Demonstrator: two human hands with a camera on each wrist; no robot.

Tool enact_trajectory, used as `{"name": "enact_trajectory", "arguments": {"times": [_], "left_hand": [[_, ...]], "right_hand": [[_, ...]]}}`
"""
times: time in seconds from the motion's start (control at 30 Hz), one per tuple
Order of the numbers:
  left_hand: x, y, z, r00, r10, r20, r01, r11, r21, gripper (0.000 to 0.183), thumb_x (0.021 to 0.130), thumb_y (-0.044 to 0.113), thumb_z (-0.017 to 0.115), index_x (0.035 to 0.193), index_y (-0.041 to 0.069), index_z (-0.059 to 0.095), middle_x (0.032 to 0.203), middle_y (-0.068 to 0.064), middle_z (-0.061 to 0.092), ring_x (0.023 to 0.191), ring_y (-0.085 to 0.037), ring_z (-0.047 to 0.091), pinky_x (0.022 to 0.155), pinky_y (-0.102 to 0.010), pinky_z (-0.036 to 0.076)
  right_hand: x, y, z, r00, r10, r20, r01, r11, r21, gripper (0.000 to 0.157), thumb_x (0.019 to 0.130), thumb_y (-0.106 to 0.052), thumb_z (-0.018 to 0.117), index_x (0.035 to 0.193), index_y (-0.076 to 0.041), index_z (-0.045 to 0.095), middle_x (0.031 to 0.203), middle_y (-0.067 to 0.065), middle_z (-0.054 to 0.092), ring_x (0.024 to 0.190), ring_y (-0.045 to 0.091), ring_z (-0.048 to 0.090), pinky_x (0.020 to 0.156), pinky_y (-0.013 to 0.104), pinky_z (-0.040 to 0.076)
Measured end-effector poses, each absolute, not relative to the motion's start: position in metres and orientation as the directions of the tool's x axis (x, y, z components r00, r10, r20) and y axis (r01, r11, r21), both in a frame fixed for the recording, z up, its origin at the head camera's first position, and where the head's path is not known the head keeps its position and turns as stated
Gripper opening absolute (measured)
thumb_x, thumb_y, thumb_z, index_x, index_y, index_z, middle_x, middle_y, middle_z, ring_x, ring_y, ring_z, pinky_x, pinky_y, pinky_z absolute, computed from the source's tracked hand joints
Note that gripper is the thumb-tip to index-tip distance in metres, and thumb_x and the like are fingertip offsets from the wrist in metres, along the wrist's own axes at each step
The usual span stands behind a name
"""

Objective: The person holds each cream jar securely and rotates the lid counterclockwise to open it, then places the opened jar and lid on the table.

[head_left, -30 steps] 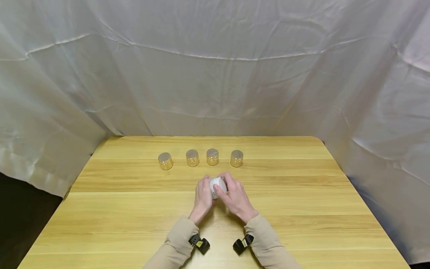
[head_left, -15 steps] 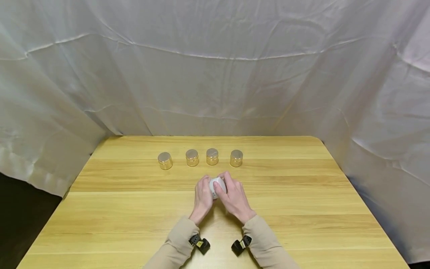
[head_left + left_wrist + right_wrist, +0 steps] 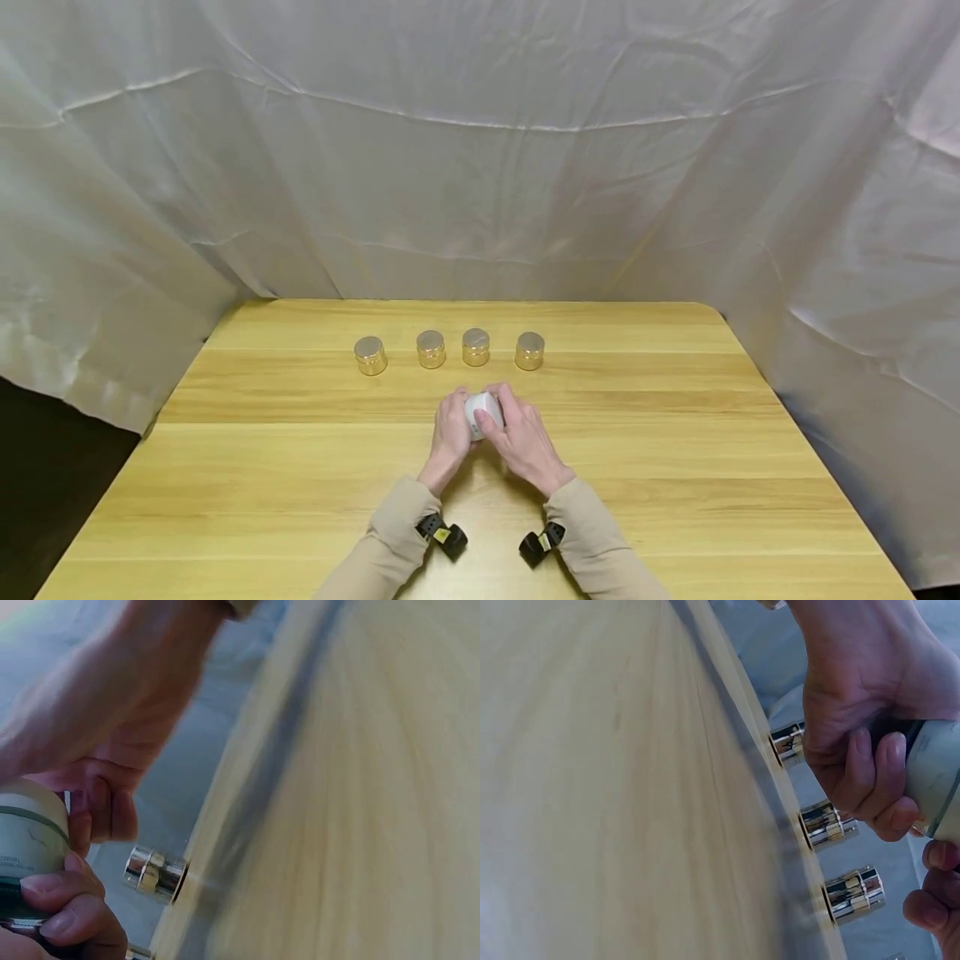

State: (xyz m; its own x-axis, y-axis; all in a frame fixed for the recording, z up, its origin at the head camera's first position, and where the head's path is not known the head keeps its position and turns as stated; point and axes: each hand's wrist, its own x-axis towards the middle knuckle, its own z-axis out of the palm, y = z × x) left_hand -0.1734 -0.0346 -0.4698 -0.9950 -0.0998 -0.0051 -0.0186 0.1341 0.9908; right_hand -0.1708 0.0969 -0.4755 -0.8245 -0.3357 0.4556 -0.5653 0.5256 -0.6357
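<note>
A pale jar [image 3: 483, 405] with a dark green line and small print is held between both hands. My left hand [image 3: 452, 432] grips its left end, where the left wrist view shows a dark green part. From the right, my right hand [image 3: 525, 437] grips the other, white end, thumb across it. Curled left fingers [image 3: 877, 776] wrap the jar [image 3: 936, 776] in the right wrist view, with right fingertips [image 3: 934, 900] just below. In the left wrist view the left fingers [image 3: 79, 907] press near the green line, and the right hand [image 3: 112, 712] reaches over from above.
Several shiny gold jars stand in a loose row beyond the hands: one at far left [image 3: 371, 356], two in the middle, one at right [image 3: 529, 352]. The wooden table [image 3: 675, 442] ends at a hanging grey cloth [image 3: 480, 192].
Both hands keep their grip on the jar, which shifts very slightly left. The gold jars stay in their row; the head view itself moves a little.
</note>
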Motion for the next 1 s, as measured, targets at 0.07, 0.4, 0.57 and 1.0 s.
{"name": "enact_trajectory", "arguments": {"times": [0.07,0.4,0.57,1.0], "left_hand": [[-0.174,-0.035,-0.470,-0.996,-0.079,-0.036,-0.044,0.099,0.994,0.040,0.101,0.017,0.021,0.075,0.008,0.051,0.055,0.002,0.048,0.040,-0.009,0.041,0.035,-0.020,0.035],[-0.174,-0.037,-0.470,-0.996,-0.049,-0.071,-0.073,0.043,0.996,0.040,0.100,0.018,0.020,0.075,0.010,0.050,0.052,0.004,0.049,0.038,-0.007,0.039,0.035,-0.019,0.033],[-0.173,-0.037,-0.471,-0.997,-0.058,-0.041,-0.046,0.093,0.995,0.043,0.102,0.018,0.019,0.078,0.007,0.052,0.054,0.003,0.049,0.039,-0.009,0.040,0.035,-0.019,0.033],[-0.173,-0.035,-0.474,-0.993,-0.113,0.037,0.006,0.265,0.964,0.041,0.101,0.015,0.022,0.079,0.005,0.055,0.063,-0.002,0.050,0.051,-0.013,0.044,0.041,-0.024,0.037]], "right_hand": [[-0.171,0.098,-0.475,-0.822,-0.352,0.447,-0.569,0.531,-0.628,0.033,0.102,-0.031,0.053,0.117,-0.001,0.056,0.080,0.009,0.067,0.063,0.005,0.054,0.054,0.017,0.047],[-0.173,0.105,-0.471,-0.810,-0.443,0.384,-0.582,0.526,-0.620,0.035,0.101,-0.024,0.057,0.130,-0.005,0.055,0.112,0.012,0.066,0.092,0.017,0.061,0.077,0.027,0.055],[-0.172,0.110,-0.468,-0.821,-0.467,0.329,-0.556,0.525,-0.644,0.037,0.102,-0.028,0.054,0.136,-0.012,0.054,0.132,0.013,0.062,0.121,0.030,0.059,0.099,0.054,0.054],[-0.173,0.120,-0.466,-0.814,-0.504,0.287,-0.547,0.503,-0.669,0.038,0.101,-0.032,0.055,0.137,-0.019,0.052,0.144,0.010,0.057,0.143,0.042,0.042,0.113,0.073,0.032]]}}
